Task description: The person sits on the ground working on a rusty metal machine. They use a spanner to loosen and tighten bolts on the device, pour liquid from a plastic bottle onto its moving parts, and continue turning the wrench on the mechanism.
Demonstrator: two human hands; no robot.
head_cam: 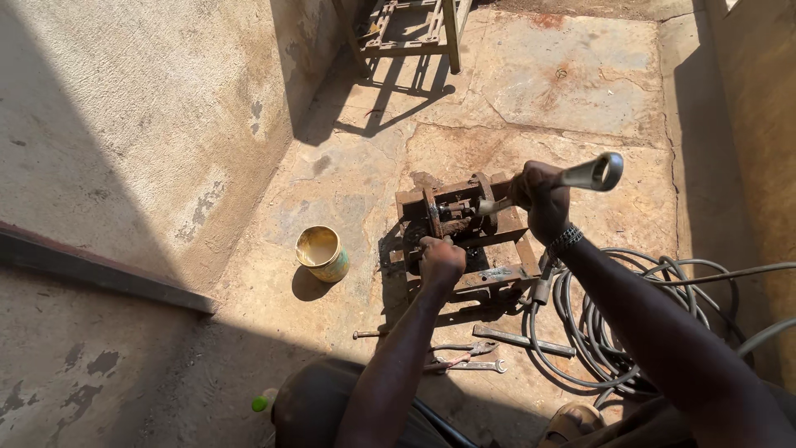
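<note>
Bare forearms; metal bracelet [565, 241], possibly watch, right wrist.

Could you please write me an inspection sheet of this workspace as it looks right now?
Surface: stained, cracked concrete floor, part sunlit.
Job's things: rusty metal machine; long metal handle fitted into it.
Clutter: yellow tin, spanners, flat bar, green-capped bottle.
Hands: left hand grips the machine's front; right hand grips the handle.
Cables: coiled grey hose at right.
Surroundings: concrete walls, metal frame beyond.
</note>
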